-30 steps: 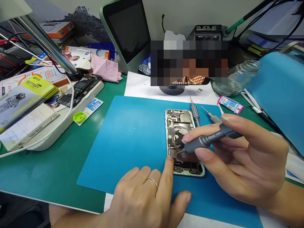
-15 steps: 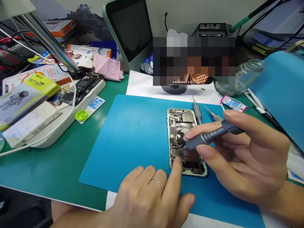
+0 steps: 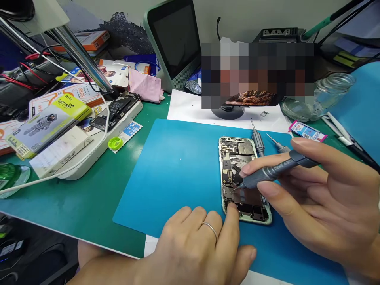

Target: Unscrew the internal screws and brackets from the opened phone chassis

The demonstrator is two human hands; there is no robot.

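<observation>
An opened phone (image 3: pixel 247 209) lies on the blue mat (image 3: pixel 178 150), its circuit board and inner parts bare. My right hand (image 3: pixel 323 198) grips a grey precision screwdriver (image 3: pixel 267 174) between thumb and fingers, tilted with its thin tip down at a small metal plate (image 3: pixel 228 192) on the phone's lower left. Whether the tip sits in a screw is too small to tell. The extended index finger of my left hand (image 3: pixel 198 241) rests on the phone just below that plate. Its other fingers are bent and hold nothing. Two more screwdrivers (image 3: pixel 258 142) (image 3: pixel 277 144) lie beside the phone.
A propped-up screen, partly blurred, stands on a round base (image 3: pixel 227 113) behind the mat. To its right are a glass jar (image 3: pixel 332 93) and tweezers (image 3: pixel 341 128). Boxes (image 3: pixel 50 122), another opened phone (image 3: pixel 115 109) and a white cable (image 3: pixel 101 134) crowd the left.
The view has swung slightly left, so everything sits farther right in the picture. Both hands keep nearly the same pose on the phone, and the screwdriver stays at the metal plate.
</observation>
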